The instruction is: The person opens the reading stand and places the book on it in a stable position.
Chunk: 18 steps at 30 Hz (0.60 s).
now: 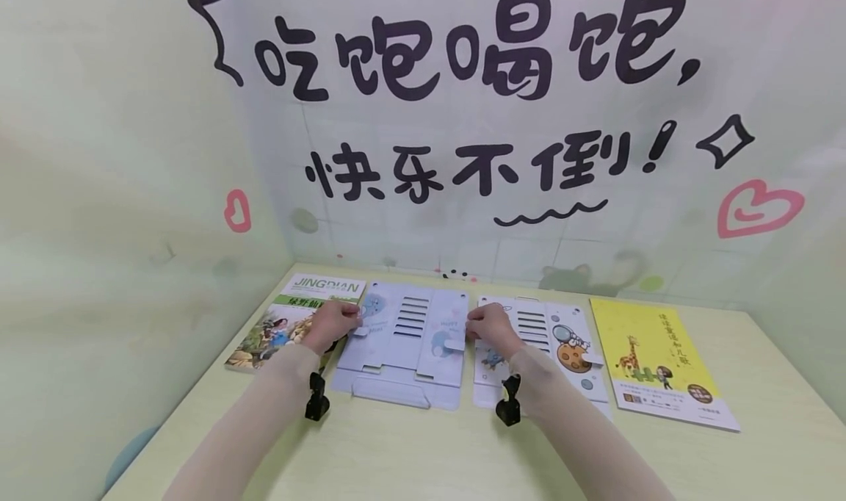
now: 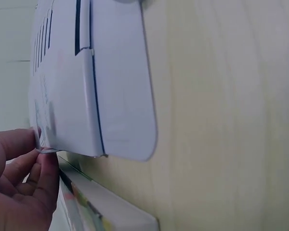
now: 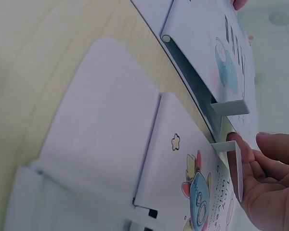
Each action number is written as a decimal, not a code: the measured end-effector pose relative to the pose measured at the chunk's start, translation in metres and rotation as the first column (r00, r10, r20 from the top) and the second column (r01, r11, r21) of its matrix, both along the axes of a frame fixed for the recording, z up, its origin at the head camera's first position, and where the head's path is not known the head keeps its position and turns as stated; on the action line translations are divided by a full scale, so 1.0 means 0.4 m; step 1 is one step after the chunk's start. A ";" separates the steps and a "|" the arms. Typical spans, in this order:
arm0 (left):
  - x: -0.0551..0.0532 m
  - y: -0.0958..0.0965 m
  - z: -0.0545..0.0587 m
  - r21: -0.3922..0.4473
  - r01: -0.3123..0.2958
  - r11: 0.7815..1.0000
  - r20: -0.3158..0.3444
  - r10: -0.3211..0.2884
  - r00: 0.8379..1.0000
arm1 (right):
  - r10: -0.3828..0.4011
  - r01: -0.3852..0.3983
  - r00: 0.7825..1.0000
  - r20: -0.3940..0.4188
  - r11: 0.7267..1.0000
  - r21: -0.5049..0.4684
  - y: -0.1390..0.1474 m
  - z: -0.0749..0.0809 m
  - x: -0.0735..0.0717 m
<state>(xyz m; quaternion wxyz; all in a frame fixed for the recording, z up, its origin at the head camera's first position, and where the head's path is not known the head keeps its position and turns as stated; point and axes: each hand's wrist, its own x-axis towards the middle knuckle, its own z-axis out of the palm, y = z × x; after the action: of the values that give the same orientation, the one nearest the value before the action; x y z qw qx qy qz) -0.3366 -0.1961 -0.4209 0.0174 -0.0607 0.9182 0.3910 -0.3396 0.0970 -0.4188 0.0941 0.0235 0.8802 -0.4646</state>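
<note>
Pale lilac-white, the slotted folding bookstand with a clear front ledge (image 1: 408,344) sits between both hands, its panel tilted up off the base plate. The left hand (image 1: 328,326) pinches its left edge, thumb on one side and curled fingers on the other. The right hand (image 1: 492,328) is bent around the opposite edge with a narrow grip; exact fingertip contact is partly hidden.

Room at the sides is tight. On the left, a thick paperback with green capital lettering (image 1: 274,330) lies just beside the stand, partly under the left hand. On the right, only a thin gap separates a second white bookstand printed with an astronaut (image 1: 543,365). Next to that lies a yellow giraffe-covered book (image 1: 661,361). A printed wall (image 1: 410,245) stands behind; the widest space is in front, where the pale wood-grain surface (image 1: 429,453) runs between the forearms.
</note>
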 end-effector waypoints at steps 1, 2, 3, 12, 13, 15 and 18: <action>0.001 -0.001 -0.001 0.012 -0.005 1.000 -0.001 0.005 1.000 | -0.011 0.012 1.000 0.010 1.000 -0.015 -0.002 0.003 0.004; 0.002 -0.001 -0.001 0.025 -0.008 1.000 -0.003 0.009 1.000 | -0.013 0.013 1.000 0.007 0.999 -0.031 -0.002 0.007 0.009; 0.003 -0.002 -0.003 0.037 -0.012 0.999 -0.006 0.012 1.000 | -0.017 0.017 1.000 0.002 0.999 -0.043 -0.002 0.009 0.013; 0.020 -0.011 -0.004 0.182 0.000 0.983 -0.064 0.012 0.998 | -0.064 0.056 0.996 -0.059 0.989 -0.135 -0.010 0.019 0.034; 0.022 -0.013 -0.005 0.189 0.000 0.982 -0.066 0.012 0.998 | -0.068 0.058 0.996 -0.065 0.988 -0.146 -0.011 0.018 0.034; 0.025 -0.014 -0.005 0.200 -0.004 0.980 -0.069 0.018 0.997 | -0.078 0.064 0.994 -0.077 0.985 -0.162 -0.012 0.017 0.035; 0.030 -0.016 -0.006 0.205 -0.017 0.979 -0.083 0.035 0.996 | -0.096 0.078 0.992 -0.083 0.978 -0.194 -0.014 0.015 0.038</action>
<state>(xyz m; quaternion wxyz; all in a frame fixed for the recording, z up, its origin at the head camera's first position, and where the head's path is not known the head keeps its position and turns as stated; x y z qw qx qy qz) -0.3244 -0.2025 -0.4234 -0.0210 -0.0537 0.8723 0.4856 -0.3243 0.0916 -0.4127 0.0348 0.0315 0.8333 -0.5508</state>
